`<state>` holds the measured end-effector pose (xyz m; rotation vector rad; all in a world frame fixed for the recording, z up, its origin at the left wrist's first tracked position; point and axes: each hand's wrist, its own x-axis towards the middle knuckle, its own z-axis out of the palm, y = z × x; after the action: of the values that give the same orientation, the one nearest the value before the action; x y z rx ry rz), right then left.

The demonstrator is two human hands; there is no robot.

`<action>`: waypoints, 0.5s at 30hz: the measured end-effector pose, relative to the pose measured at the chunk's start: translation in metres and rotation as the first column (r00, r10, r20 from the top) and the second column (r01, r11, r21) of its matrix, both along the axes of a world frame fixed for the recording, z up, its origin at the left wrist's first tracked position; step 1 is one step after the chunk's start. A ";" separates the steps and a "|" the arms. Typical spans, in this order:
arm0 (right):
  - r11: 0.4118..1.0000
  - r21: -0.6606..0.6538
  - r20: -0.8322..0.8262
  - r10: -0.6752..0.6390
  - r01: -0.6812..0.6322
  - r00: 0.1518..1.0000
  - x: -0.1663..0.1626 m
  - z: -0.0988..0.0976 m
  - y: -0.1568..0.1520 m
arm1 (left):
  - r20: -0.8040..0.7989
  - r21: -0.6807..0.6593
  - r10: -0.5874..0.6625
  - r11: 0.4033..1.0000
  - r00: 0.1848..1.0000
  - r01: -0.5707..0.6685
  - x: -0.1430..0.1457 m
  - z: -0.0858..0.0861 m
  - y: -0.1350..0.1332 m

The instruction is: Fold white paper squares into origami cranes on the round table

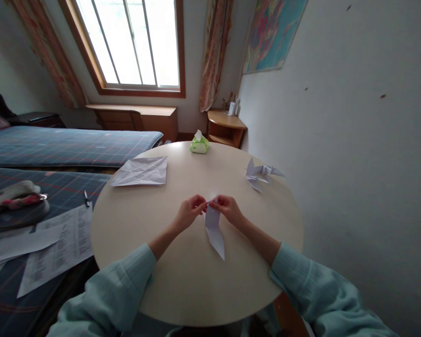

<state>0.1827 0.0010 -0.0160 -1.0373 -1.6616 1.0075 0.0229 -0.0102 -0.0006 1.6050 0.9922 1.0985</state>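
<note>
A folded strip of white paper (pixel 214 229) hangs between my hands over the round table (pixel 175 276), its pointed end toward me. My left hand (pixel 191 209) pinches the paper's upper left edge between thumb and fingers. On the upper right edge, my right hand (pixel 227 208) grips the same paper in a pinch. Both thumbs come close together at the top fold. Further off to the right lie folded paper figures (pixel 263 173) with pointed tips. A creased sheet of white paper (pixel 143 171) rests at the table's left side.
A green tissue pack (pixel 199 143) stands at the table's far edge. Left of the table, a bed with a plaid cover (pixel 56 145) carries printed sheets (pixel 61 245) and a pen (pixel 86 198). A white wall (pixel 354 164) runs close along the right.
</note>
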 end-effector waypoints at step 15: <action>0.990 0.128 0.069 -0.076 0.067 0.995 0.003 0.011 -0.008 | -0.140 -0.011 -0.122 0.993 0.983 0.122 -0.001 -0.009 0.004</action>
<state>0.1860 -0.0068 -0.0054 -1.0537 -1.7122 0.8162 0.0220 -0.0062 -0.0100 1.7369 0.9721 0.9109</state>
